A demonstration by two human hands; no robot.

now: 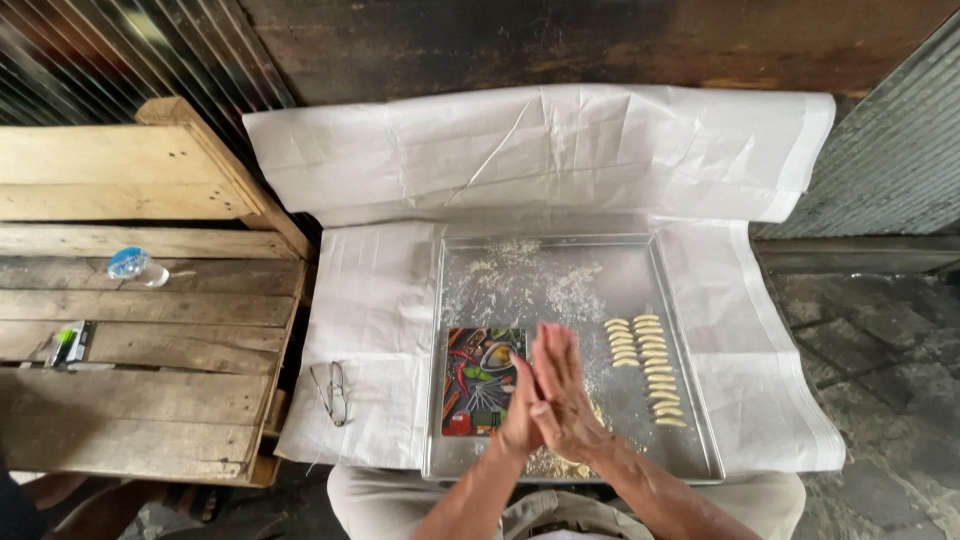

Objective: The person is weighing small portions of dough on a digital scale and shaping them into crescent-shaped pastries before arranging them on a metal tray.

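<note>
Left hand [519, 405] and right hand [566, 392] pressed palm to palm, fingers straight and pointing away from the body, forearms converging from the bottom edge. Cannot tell whether anything sits between the palms. Both held just above the near middle of a shallow metal tray [700, 420]. On the tray: one small board with a colourful picture of spices and utensils [478, 375], just left of the hands; two rows of small pale dough pieces [648, 368] to the right of the hands, roughly ten per row, exact count unclear; loose flour and crumbs [520, 285] scattered over the far half, plus a heap of crumbly dough partly hidden under the wrists. Tray resting on creased white paper sheets [530, 150], spread over the table and up against a dark wooden wall. One pair of glasses [331, 392] on the paper, left of the tray. Further left, a rough wooden pallet [150, 290] with one plastic bottle with a blue cap [136, 266] lying on its side and one small flat item [70, 343], too small to identify. Corrugated metal at both upper corners, stone paving at right.
</note>
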